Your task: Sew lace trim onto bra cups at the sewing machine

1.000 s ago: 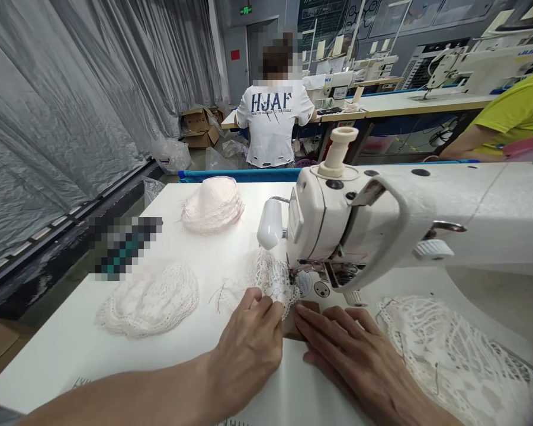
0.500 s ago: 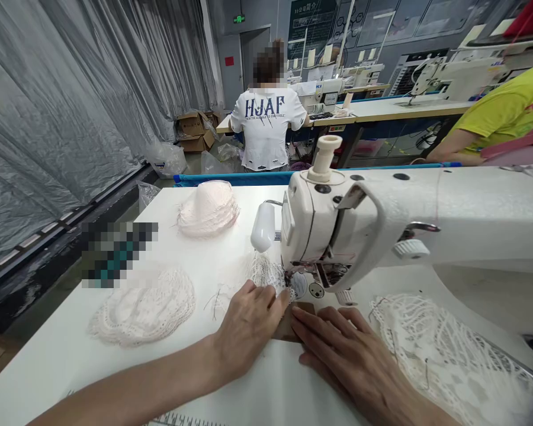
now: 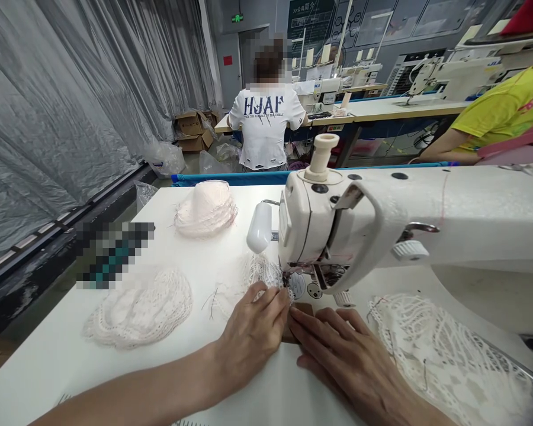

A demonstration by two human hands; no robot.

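Note:
My left hand (image 3: pixel 254 328) is closed beside the needle area of a white sewing machine (image 3: pixel 299 219). Its curled fingertips grip the edge of white lace fabric (image 3: pixel 263 270), which spreads out behind them under the machine's head. The pinch itself is mostly hidden by the knuckles. My right hand (image 3: pixel 353 352) lies flat, fingers stretched out, with its fingertips on a small brown plate (image 3: pixel 304 307) in front of the needle. Loose thread tails trail on the table left of the lace.
Left on the white table are a pile of lace pieces (image 3: pixel 140 305) and a stack of pale pink cups (image 3: pixel 206 208). More lace (image 3: pixel 444 340) lies to the right below the machine arm. A small lamp (image 3: pixel 259 228) hangs by the machine head. Two co-workers sit beyond the table.
The left hand's fingers have curled in more tightly near the needle, covering more of the brown plate. The right hand stays nearly in place. The whole view has shifted slightly.

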